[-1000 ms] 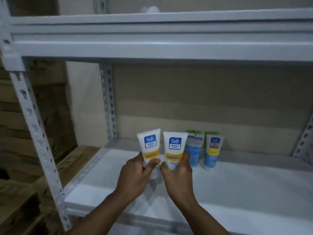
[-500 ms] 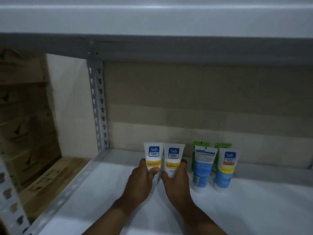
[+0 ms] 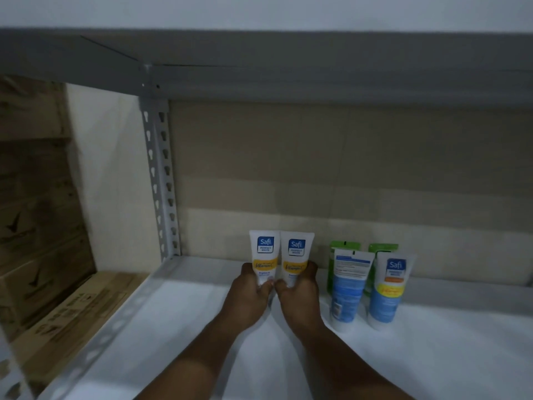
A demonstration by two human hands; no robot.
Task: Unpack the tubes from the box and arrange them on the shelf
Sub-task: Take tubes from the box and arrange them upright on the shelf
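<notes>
White metal shelf (image 3: 202,327) lies under our arms; on it our left hand (image 3: 248,295) grips a white plastic tube with a yellow band (image 3: 264,255) and our right hand (image 3: 300,295) grips a second white tube (image 3: 296,258), upright and side by side. We think we are standing them up, so next we must let go softly. Farther right stand two blue plastic tubes (image 3: 347,284), with green tubes (image 3: 343,245) behind.

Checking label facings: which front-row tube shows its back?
The left blue tube, beside the right hand: it shows small print, whereas the right blue tube, the left-hand tube and the right-hand tube show the Safi logo.
</notes>
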